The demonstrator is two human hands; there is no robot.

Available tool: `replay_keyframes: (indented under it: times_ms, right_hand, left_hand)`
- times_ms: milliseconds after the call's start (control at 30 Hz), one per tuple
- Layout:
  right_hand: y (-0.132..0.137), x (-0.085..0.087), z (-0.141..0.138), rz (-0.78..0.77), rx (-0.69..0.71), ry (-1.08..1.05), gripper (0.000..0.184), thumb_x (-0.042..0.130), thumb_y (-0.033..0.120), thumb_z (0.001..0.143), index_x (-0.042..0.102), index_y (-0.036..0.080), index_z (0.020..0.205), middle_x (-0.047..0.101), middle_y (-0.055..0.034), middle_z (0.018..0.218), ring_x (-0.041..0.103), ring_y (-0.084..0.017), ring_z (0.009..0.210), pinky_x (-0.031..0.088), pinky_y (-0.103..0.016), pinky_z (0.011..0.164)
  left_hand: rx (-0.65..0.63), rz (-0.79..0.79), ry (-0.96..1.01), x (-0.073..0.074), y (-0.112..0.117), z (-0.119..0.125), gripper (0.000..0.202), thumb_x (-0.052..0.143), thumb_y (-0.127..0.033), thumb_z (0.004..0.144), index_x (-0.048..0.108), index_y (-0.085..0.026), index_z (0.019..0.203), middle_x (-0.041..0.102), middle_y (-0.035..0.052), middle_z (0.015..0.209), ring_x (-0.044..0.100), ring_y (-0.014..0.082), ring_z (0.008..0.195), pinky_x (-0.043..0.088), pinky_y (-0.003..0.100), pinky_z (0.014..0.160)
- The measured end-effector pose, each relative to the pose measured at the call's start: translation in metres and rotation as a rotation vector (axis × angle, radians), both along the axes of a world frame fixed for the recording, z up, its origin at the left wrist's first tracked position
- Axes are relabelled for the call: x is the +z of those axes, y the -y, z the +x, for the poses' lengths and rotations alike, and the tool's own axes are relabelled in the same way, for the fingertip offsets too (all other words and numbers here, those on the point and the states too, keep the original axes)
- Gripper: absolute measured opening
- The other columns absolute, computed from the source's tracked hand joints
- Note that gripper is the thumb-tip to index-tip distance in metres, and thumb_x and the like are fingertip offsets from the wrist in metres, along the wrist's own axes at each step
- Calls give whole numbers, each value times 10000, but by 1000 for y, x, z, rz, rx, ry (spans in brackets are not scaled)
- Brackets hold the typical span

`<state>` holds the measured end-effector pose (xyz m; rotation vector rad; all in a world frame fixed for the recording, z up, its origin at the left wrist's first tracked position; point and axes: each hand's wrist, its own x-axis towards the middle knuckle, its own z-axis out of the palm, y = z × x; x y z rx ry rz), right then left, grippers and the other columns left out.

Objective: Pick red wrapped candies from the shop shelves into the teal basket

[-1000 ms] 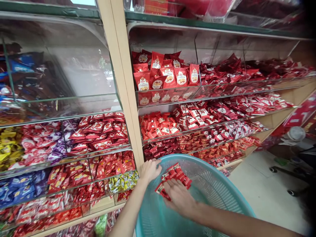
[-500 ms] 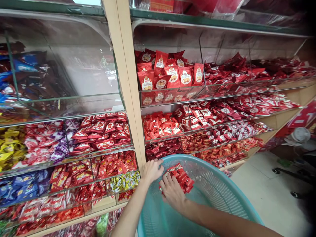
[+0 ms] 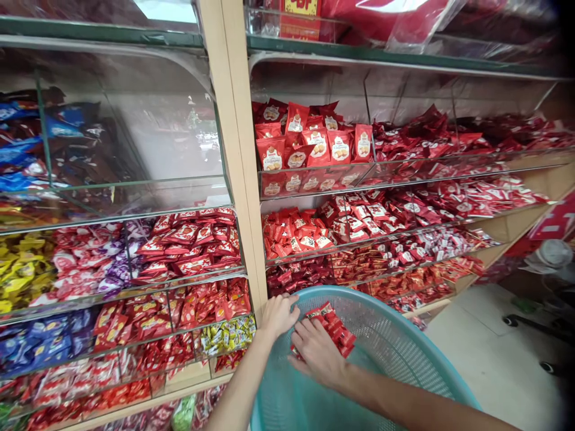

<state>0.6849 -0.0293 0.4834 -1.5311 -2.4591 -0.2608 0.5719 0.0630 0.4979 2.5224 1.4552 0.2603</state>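
The teal plastic basket (image 3: 406,326) sat low in the view, tilted so its meshed inside faced the person. The left hand (image 3: 278,313) was on the basket's near-left rim, fingers curled over the edge and clamped on it, thumb on the outer side. The right hand (image 3: 317,354) lay inside the basket, just beside the left one, palm down on a small heap of red packets (image 3: 338,328). Its fingers were bent onto the packets, but whether they had closed on any could not be told. The heap rested against the basket's inner wall, close under the rim, with the upper packets showing past the fingertips.

Straight above the left rim of the basket rose a pale wooden post (image 3: 237,179). Above and behind the basket, 4 stepped clear bins (image 3: 381,239) held red wrapped sweets, with upright red biscuit pouches (image 3: 314,146) in the topmost one. Left of the basket, beyond the post, more bins carried red, purple and yellow sweets (image 3: 18,272), and blue packs (image 3: 40,344) lower down. Right of the basket lay pale floor (image 3: 485,359).
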Motion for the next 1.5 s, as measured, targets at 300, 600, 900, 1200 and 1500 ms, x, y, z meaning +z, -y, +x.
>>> replay_keyframes:
  times_ms: [300, 600, 900, 1200, 1500]
  right_hand:
    - [-63, 146, 31, 262, -171, -411, 213, 402, 317, 847, 552, 178, 787, 591, -56, 798, 476, -186, 811, 312, -315, 743]
    - [-139, 160, 46, -190, -417, -514, 256, 559, 416, 721, 625, 216, 575, 633, -21, 667, 572, -195, 740, 358, -360, 754]
    - [-133, 161, 49, -142, -301, -758, 196, 503, 330, 753, 582, 174, 664, 598, 1, 659, 553, -152, 695, 403, -294, 699]
    - [-82, 163, 69, -98, 107, -1287, 225, 488, 414, 803, 477, 190, 805, 516, 29, 683, 522, -99, 614, 448, -241, 612]
    - [-21, 88, 57, -671, 342, -558, 182, 413, 230, 854, 568, 172, 776, 586, 22, 705, 524, -90, 634, 405, -200, 588]
  left_hand:
    - [-13, 42, -7, -1, 1, 0, 384, 399, -342, 831, 535, -264, 1181, 598, 47, 1129, 564, 194, 992, 419, 318, 888]
    - [25, 17, -26, 0, 1, 0, 385, 397, -339, 831, 529, -292, 1190, 584, 30, 1165, 575, 183, 981, 419, 304, 887]
    - [42, -27, -30, 4, 3, 1, 403, 409, -362, 826, 520, -280, 1204, 582, 42, 1164, 544, 194, 1034, 394, 313, 920]
    - [27, -33, -14, 3, 1, 3, 399, 398, -339, 831, 512, -282, 1209, 578, 29, 1174, 547, 191, 1031, 396, 303, 911]
    - [7, 31, -30, -6, -2, 1, 384, 387, -361, 840, 514, -307, 1199, 566, 21, 1189, 561, 185, 1004, 411, 300, 882]
